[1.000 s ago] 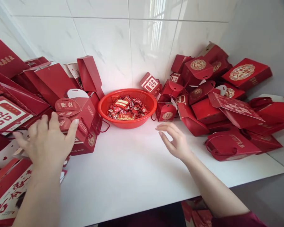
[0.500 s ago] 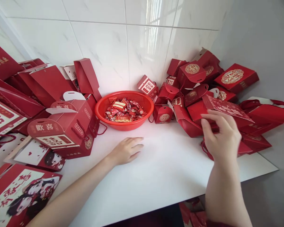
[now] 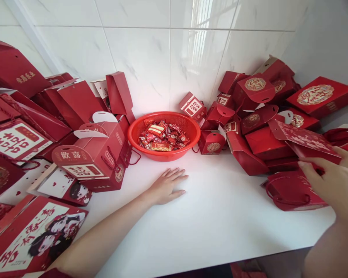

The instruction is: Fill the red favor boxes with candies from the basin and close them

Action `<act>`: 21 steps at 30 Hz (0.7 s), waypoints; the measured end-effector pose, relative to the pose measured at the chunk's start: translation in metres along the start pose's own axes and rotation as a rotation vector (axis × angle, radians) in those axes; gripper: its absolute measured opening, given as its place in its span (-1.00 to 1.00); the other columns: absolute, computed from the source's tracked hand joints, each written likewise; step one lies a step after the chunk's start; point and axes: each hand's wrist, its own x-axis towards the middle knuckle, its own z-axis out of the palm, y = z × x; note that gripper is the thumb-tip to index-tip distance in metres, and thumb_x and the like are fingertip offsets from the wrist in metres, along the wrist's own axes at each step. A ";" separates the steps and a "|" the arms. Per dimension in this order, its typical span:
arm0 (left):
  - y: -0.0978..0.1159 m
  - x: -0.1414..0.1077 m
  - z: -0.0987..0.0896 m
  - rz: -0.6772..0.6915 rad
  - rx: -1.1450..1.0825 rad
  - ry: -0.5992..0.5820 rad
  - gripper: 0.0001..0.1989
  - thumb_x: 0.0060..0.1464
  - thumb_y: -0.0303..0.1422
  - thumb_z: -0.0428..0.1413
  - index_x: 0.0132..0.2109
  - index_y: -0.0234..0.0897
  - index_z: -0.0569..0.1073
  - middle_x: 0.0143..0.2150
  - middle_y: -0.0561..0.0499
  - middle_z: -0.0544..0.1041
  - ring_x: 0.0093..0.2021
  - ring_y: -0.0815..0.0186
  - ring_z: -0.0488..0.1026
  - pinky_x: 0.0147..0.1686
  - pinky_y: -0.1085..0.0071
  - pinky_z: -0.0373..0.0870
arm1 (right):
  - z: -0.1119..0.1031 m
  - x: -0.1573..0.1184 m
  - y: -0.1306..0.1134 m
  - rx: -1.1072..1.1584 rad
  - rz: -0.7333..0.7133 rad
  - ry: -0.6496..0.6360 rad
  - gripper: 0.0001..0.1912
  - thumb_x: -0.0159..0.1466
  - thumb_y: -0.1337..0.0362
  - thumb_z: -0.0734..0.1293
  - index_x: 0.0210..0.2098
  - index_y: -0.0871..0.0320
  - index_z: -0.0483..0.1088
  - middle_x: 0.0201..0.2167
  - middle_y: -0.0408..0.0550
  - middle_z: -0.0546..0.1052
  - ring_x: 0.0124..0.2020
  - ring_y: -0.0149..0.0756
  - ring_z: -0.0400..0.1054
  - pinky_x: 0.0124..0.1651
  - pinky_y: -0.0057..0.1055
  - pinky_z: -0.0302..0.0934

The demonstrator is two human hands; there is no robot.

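My left hand [image 3: 168, 187] lies palm down on the white tabletop [image 3: 203, 224], its fingers spread and nothing in them. Just beyond it sits a red plastic basket [image 3: 164, 155] filled with small wrapped candies [image 3: 165, 137]. My right hand [image 3: 333, 181] reaches into the heap of red gift boxes on the right, fingers apart. It is over a red box with a rope handle [image 3: 298, 193] and beside a box with a patterned flap [image 3: 304, 135]. Whether its fingertips touch either box is hard to make out.
Red gift boxes [image 3: 88, 154] and bags crowd the left side, among them a large one with cartoon figures [image 3: 46, 235]. Several small boxes [image 3: 211, 142] stand right of the basket. A tiled wall [image 3: 139, 58] rises behind, and the table's front edge runs along the bottom.
My right hand has moved right and down, deeper among the boxes. My left hand's fingers have spread flatter on the table. The view has shifted, so things appear farther right.
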 end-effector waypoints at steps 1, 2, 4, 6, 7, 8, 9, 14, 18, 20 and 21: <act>0.000 0.000 0.000 0.000 -0.004 0.005 -0.40 0.29 -0.01 -0.08 0.40 -0.01 0.08 0.47 0.01 0.02 0.48 0.16 -0.07 0.43 0.04 -0.14 | 0.000 -0.001 -0.008 -0.049 0.012 -0.029 -0.53 0.25 -0.13 0.20 0.00 -0.07 0.49 0.32 0.21 0.19 0.29 0.45 0.05 0.04 0.39 0.13; -0.001 0.000 0.000 0.000 -0.009 0.010 -0.40 0.29 -0.02 -0.08 0.40 -0.01 0.09 0.47 0.01 0.03 0.47 0.16 -0.07 0.43 0.04 -0.13 | 0.000 -0.004 -0.017 -0.077 0.007 -0.058 -0.53 0.26 -0.13 0.20 -0.03 -0.04 0.50 0.30 0.22 0.21 0.27 0.45 0.08 0.04 0.37 0.16; -0.001 0.000 -0.001 -0.003 -0.019 0.020 -0.41 0.29 -0.02 -0.07 0.39 -0.01 0.11 0.47 0.01 0.05 0.47 0.16 -0.05 0.43 0.05 -0.13 | -0.004 -0.014 -0.034 -0.057 -0.041 -0.098 -0.52 0.29 -0.11 0.16 0.00 -0.01 0.47 0.28 0.22 0.24 0.24 0.42 0.15 0.04 0.36 0.20; -0.001 0.000 -0.001 -0.004 -0.024 0.023 -0.42 0.29 -0.03 -0.07 0.39 -0.01 0.12 0.47 0.01 0.05 0.47 0.16 -0.05 0.43 0.04 -0.12 | -0.006 -0.025 -0.046 -0.007 -0.093 -0.114 -0.52 0.32 -0.10 0.14 0.04 0.01 0.44 0.31 0.18 0.22 0.23 0.41 0.17 0.02 0.35 0.23; -0.002 0.000 -0.001 -0.004 -0.023 0.022 -0.42 0.29 -0.03 -0.07 0.39 0.00 0.12 0.47 0.01 0.05 0.47 0.16 -0.05 0.43 0.04 -0.12 | -0.006 -0.029 -0.051 0.017 -0.114 -0.118 -0.52 0.33 -0.09 0.14 0.05 0.02 0.43 0.31 0.19 0.22 0.23 0.41 0.17 0.01 0.35 0.24; -0.002 0.001 -0.001 -0.004 -0.021 0.020 -0.42 0.29 -0.03 -0.07 0.39 0.00 0.12 0.47 0.01 0.05 0.47 0.16 -0.05 0.43 0.03 -0.12 | -0.006 -0.032 -0.056 0.039 -0.127 -0.107 -0.53 0.33 -0.07 0.14 0.03 0.05 0.44 0.30 0.20 0.23 0.22 0.41 0.18 0.00 0.34 0.25; -0.002 0.001 -0.002 -0.003 -0.019 0.019 -0.42 0.29 -0.04 -0.06 0.39 0.00 0.12 0.47 0.01 0.05 0.47 0.16 -0.05 0.43 0.03 -0.12 | -0.005 -0.032 -0.061 0.062 -0.151 -0.099 -0.54 0.33 -0.04 0.15 0.01 0.08 0.45 0.29 0.21 0.25 0.22 0.39 0.19 0.00 0.31 0.26; -0.003 0.001 -0.003 0.001 -0.029 0.021 -0.43 0.29 -0.04 -0.05 0.38 0.01 0.12 0.47 0.02 0.05 0.47 0.16 -0.05 0.43 0.04 -0.12 | 0.004 -0.010 -0.107 0.184 -0.385 -0.132 -0.63 0.37 0.10 0.15 -0.10 0.13 0.51 0.20 0.17 0.37 0.20 0.14 0.27 0.13 0.06 0.27; -0.001 0.000 -0.005 -0.005 -0.032 0.011 -0.42 0.29 -0.04 -0.05 0.38 -0.01 0.13 0.47 0.00 0.05 0.47 0.15 -0.05 0.43 0.03 -0.11 | 0.015 0.014 -0.168 0.295 -0.512 -0.281 -0.67 0.39 0.24 0.13 -0.15 0.13 0.52 0.15 0.07 0.46 0.12 -0.05 0.38 0.16 -0.12 0.27; 0.000 -0.001 -0.006 -0.003 -0.036 0.013 -0.42 0.28 -0.05 -0.04 0.38 -0.02 0.14 0.46 -0.01 0.06 0.47 0.13 -0.04 0.42 0.02 -0.10 | 0.021 0.025 -0.195 0.333 -0.534 -0.360 -0.68 0.39 0.30 0.12 -0.15 0.15 0.51 0.14 0.08 0.47 0.11 -0.09 0.38 0.15 -0.20 0.27; 0.000 -0.002 -0.006 -0.002 -0.039 0.018 -0.42 0.28 -0.05 -0.03 0.38 -0.02 0.14 0.46 -0.01 0.06 0.47 0.13 -0.03 0.42 0.02 -0.10 | 0.024 0.030 -0.207 0.337 -0.528 -0.369 -0.68 0.39 0.32 0.11 -0.11 0.18 0.49 0.13 0.11 0.47 0.11 -0.09 0.37 0.14 -0.22 0.26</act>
